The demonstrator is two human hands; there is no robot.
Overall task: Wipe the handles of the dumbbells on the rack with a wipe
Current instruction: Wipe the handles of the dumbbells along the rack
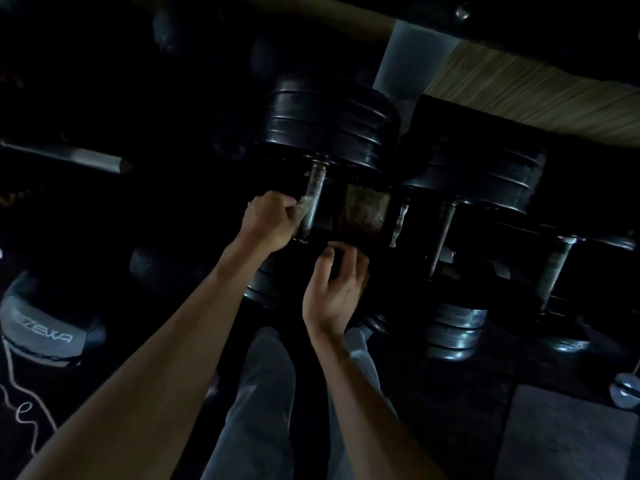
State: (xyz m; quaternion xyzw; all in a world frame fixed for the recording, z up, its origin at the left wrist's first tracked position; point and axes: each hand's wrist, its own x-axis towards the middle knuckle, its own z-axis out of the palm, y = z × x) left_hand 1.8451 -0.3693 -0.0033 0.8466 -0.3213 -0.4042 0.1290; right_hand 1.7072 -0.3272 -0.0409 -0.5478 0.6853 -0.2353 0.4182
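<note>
Dumbbells sit in a dim row across the middle of the frame, and I am on the one at centre: my left hand (pixel 268 220) pinches a wipe (pixel 304 206) against its knurled handle (pixel 313 199), just below the big black plates (pixel 325 123). My right hand (pixel 337 285) hangs beside the near end of that dumbbell with fingers loosely curled, holding nothing; whether it touches the weight I cannot tell in this light.

I judge this to be mid-wipe on one handle, with the bars to the right not yet reached. Next I would slide the wipe along the full handle, turning it round the bar, then shift right to the thin handle (pixel 401 220) and the one beyond (pixel 445 230).

Plates crowd each handle closely, so my fingers have little room between them. At lower left lies a grey pad (pixel 41 330) with a white cord (pixel 20 403); my legs (pixel 256 393) stand close under the rack.
</note>
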